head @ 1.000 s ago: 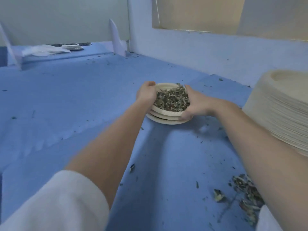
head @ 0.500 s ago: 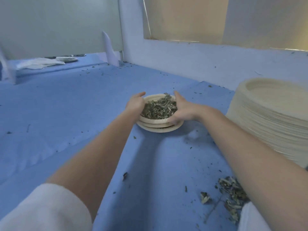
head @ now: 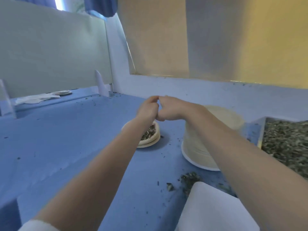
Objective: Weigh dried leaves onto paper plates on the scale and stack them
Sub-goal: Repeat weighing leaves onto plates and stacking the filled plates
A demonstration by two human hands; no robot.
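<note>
On the blue table (head: 66, 139) we see a short stack of filled paper plates (head: 150, 139), the top one holding dried leaves (head: 150, 131), partly hidden behind our left forearm. Both hands hover above and beyond that stack, touching nothing on the table — the left hand (head: 147, 109) and the right hand (head: 170, 108) meet knuckle to knuckle, fingers curled inward and fingertips close together. We see nothing held in either, though motion blur keeps us from being certain whether a crumb of leaf sits between the fingers. To the right of the filled stack, near but apart from it, stands a tall pile of empty paper plates (head: 200, 152), with our right forearm crossing in front of it. Further right is a tray of loose dried leaves (head: 286, 144), cut off by the frame edge. Nearer to us, a small heap of spilled leaves (head: 188, 178) lies on the table just beside a white flat object (head: 216, 209) at the bottom edge; we cannot tell what it is. Crumbs speckle the blue surface. Far left, by the back wall, lie some white sheets (head: 35, 99) and a few flat plates (head: 63, 93).
</note>
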